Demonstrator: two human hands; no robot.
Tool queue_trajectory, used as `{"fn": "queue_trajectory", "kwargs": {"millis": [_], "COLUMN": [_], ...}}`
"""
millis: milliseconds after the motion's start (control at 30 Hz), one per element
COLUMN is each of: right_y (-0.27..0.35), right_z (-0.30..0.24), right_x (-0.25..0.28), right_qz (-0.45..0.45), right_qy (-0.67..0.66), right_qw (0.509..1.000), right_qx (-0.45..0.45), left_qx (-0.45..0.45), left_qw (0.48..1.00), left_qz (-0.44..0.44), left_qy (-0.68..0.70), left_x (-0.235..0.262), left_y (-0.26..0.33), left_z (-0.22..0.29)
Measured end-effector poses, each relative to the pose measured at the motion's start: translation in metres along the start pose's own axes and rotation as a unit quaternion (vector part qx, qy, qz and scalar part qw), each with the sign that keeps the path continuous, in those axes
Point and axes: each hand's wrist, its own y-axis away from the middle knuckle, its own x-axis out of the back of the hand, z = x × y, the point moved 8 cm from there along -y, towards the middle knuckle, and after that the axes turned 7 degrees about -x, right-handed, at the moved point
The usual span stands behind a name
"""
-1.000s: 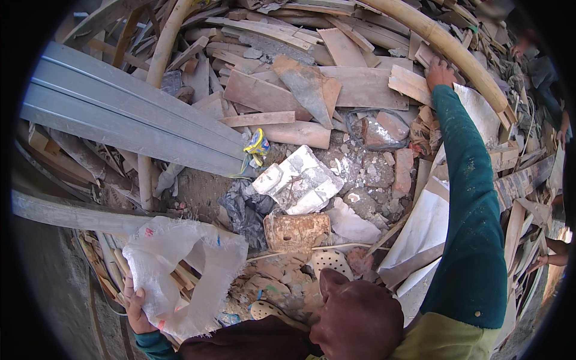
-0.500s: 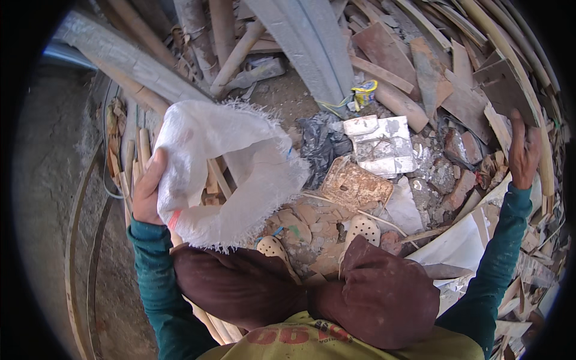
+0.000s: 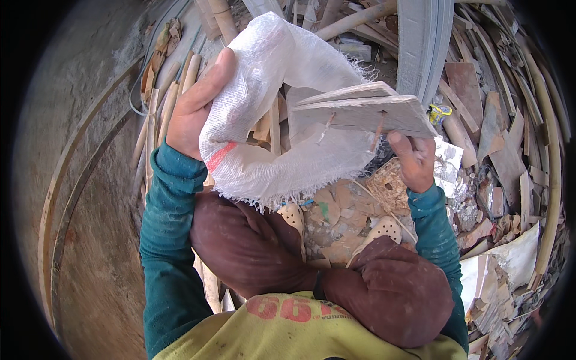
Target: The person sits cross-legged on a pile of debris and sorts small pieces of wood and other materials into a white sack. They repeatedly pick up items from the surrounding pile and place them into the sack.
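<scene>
The white sack (image 3: 245,108) gapes to the right of the left hand (image 3: 200,107), which clutches its side; two flat grey boards (image 3: 363,114) reach over its mouth, their right end pinched by the right hand (image 3: 415,159). Earlier well away, boards and right hand are now close.

Soft light brightens the white sack (image 3: 245,99), with fisheye bending toward black corners
</scene>
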Motion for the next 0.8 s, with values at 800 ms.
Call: {"fn": "queue_trajectory", "kwargs": {"millis": [800], "right_y": [-0.131], "right_z": [0.046], "right_x": [-0.271], "right_qz": [-0.098], "right_qy": [0.450], "right_qw": [0.827], "right_qx": [0.323], "left_qx": [-0.133], "left_qw": [0.988], "left_qz": [0.037], "left_qy": [-0.066], "left_x": [0.014], "left_y": [0.032], "left_z": [0.037]}}
